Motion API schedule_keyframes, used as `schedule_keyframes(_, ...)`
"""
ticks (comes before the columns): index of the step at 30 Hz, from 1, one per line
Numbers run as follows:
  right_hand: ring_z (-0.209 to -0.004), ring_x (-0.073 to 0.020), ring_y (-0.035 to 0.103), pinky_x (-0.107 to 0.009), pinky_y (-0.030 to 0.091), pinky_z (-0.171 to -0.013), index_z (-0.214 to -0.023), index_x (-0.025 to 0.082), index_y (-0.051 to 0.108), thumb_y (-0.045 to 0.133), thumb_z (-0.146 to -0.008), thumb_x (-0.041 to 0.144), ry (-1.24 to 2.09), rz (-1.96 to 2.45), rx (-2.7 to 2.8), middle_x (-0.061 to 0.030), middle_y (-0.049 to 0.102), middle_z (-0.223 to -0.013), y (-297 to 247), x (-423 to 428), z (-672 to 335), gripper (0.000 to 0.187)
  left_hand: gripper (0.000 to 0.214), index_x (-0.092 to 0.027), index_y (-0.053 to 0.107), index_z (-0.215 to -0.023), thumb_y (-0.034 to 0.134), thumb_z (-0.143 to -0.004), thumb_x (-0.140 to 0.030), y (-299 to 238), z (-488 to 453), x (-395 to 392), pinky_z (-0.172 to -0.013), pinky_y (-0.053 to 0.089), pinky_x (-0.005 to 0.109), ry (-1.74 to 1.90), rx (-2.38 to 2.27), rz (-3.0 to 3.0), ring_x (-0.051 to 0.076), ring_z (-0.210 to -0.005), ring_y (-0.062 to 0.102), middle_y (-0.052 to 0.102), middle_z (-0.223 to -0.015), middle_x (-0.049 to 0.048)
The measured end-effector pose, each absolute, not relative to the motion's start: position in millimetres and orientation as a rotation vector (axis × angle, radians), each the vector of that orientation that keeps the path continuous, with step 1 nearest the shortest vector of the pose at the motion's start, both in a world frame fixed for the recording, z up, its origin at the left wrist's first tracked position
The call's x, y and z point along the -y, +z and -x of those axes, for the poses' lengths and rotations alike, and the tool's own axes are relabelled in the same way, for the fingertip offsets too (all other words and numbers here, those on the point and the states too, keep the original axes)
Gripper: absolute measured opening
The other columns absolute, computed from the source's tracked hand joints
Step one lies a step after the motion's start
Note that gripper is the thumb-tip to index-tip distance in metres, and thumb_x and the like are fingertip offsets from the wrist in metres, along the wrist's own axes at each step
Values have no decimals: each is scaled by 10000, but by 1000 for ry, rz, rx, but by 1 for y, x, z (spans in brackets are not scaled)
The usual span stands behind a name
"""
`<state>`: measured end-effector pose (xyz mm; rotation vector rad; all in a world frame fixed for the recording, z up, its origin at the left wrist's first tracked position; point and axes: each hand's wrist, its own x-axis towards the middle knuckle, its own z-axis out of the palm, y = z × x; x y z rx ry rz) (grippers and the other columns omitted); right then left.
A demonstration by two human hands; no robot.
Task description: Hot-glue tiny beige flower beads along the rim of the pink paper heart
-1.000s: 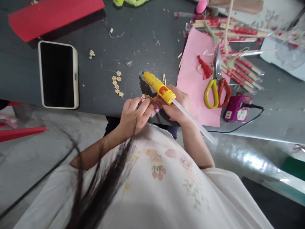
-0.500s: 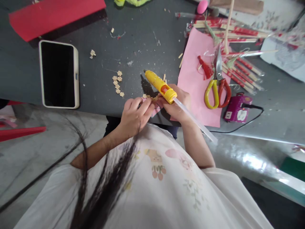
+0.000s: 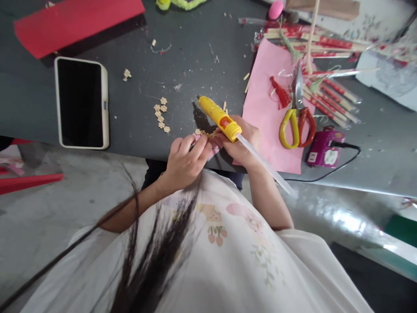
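Observation:
My right hand (image 3: pixel 245 141) is closed around a yellow hot glue gun (image 3: pixel 213 111). The gun's dark nozzle points up and left, and a long clear glue stick (image 3: pixel 267 164) trails from its back end. At the table's near edge, my left hand (image 3: pixel 187 161) has its fingers curled down on a small pink paper piece (image 3: pixel 213 150). Along the top of that piece runs a strip of beige flower trim (image 3: pixel 204 133), partly hidden by the fingers. My right fingertips also meet the trim. A second short flower trim (image 3: pixel 159 115) lies curved on the table to the left.
To the left are a phone (image 3: pixel 81 103) and a red folded card (image 3: pixel 78 26). On the right, scissors (image 3: pixel 297 113) and a red tassel (image 3: pixel 280 92) rest on pink paper (image 3: pixel 257 95). Beyond are a purple box with a cable (image 3: pixel 325 148) and wrapped chopsticks (image 3: pixel 335 102).
My left hand has shifted very slightly to the right. The strands of hair hanging in front have swung right. The glue gun and my right hand stay in place.

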<state>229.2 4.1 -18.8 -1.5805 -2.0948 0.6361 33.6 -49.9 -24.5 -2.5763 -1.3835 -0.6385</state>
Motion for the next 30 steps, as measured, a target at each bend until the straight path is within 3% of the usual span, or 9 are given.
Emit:
schedule_keyframes(8, -835, -201, 732, -312, 573, -726, -1117, 296, 646, 666, -841, 338, 646, 1509, 2056, -3, 765, -964, -25, -5, -231, 280, 333, -155, 615, -1231, 358, -1044, -252, -29, -34, 53, -830, 380, 355, -630, 1404, 2560, 218, -1001, 587, 704, -1221, 83)
schedule_keyframes(16, -831, -229, 730, -332, 570, -709, -1125, 267, 652, 607, -894, 473, 664, 1495, 2069, -46, 767, -977, -23, -4, -230, 314, 304, -146, 703, -1102, 423, -1024, -236, -23, -36, 51, -790, 384, 366, -595, 1394, 2525, 212, -955, 571, 718, -1185, 84)
schedule_keyframes(30, -835, -226, 729, -335, 577, -717, -1115, 287, 649, 603, -896, 480, 645, 1497, 2081, -29, 763, -961, -22, -4, -232, 295, 310, -141, 693, -1128, 418, -1020, -238, -23, -36, 50, -780, 359, 368, -573, 1408, 2527, 212, -919, 554, 724, -1186, 66)
